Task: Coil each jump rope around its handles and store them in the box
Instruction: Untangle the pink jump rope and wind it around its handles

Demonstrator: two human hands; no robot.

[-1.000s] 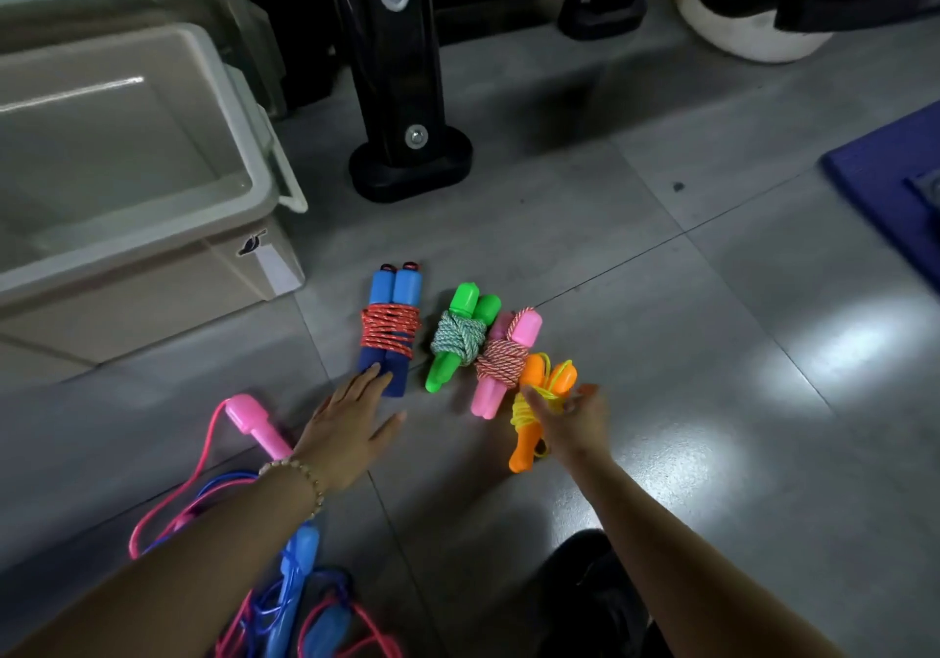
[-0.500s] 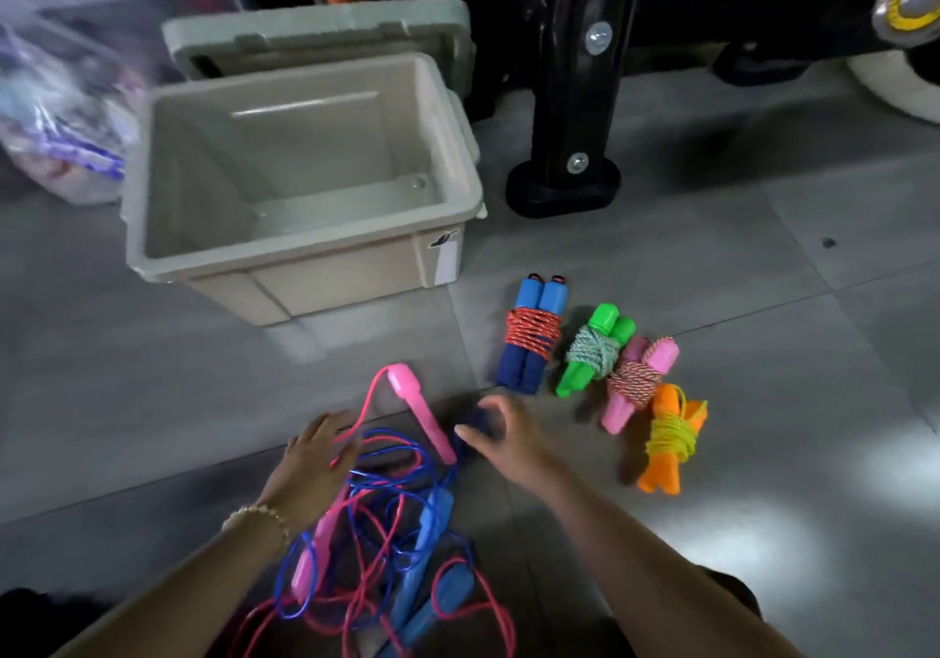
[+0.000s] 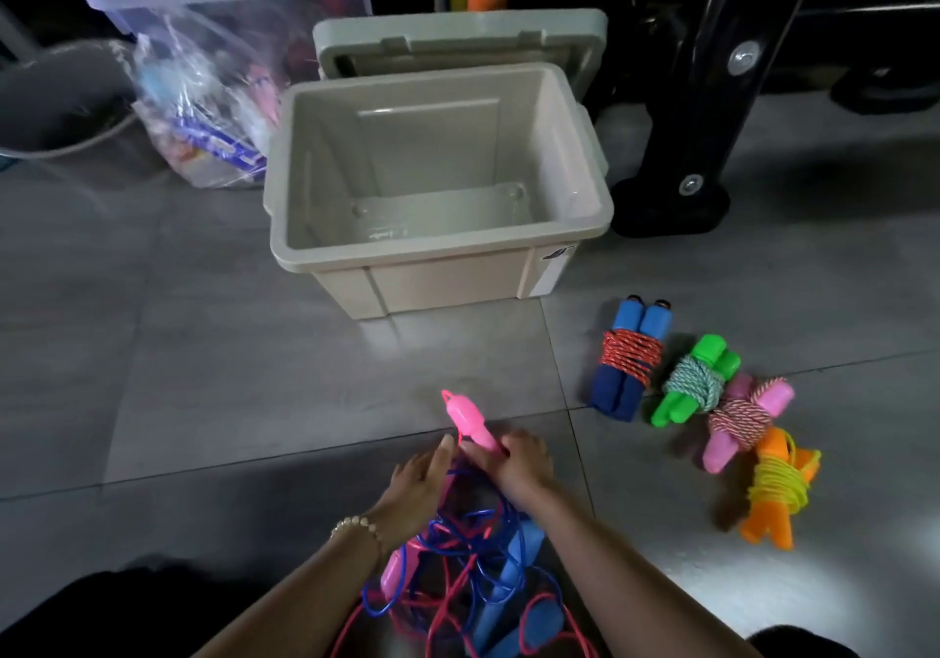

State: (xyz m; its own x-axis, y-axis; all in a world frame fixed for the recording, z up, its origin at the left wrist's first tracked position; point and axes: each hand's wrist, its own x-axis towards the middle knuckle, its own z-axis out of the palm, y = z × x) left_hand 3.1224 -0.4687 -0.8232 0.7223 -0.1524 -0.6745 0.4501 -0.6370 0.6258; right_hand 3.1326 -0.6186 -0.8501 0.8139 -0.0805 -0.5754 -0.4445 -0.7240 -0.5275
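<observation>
Grips the pink handle point(image 3: 470, 421) in the right hand point(image 3: 519, 469), fingers curled round its lower end, its tip angled up toward the beige box point(image 3: 442, 252). Holds the left hand point(image 3: 417, 484) just beside that handle, fingers straight and clamped on nothing; cannot tell whether they touch the cord. Below both wrists, a loose tangle of pink and blue cords point(image 3: 458, 550) with a second pink handle point(image 3: 394, 568) and blue handles point(image 3: 513, 571) among it, all on the grey tile floor point(image 3: 229, 377). Right of the hands, four wound bundles side by side on the floor: blue-handled rope point(image 3: 630, 357), green-handled rope point(image 3: 694, 385), pink-handled rope point(image 3: 742, 418), orange-handled rope point(image 3: 775, 489). Box open, its lid point(image 3: 458, 37) propped behind; no rope inside.
</observation>
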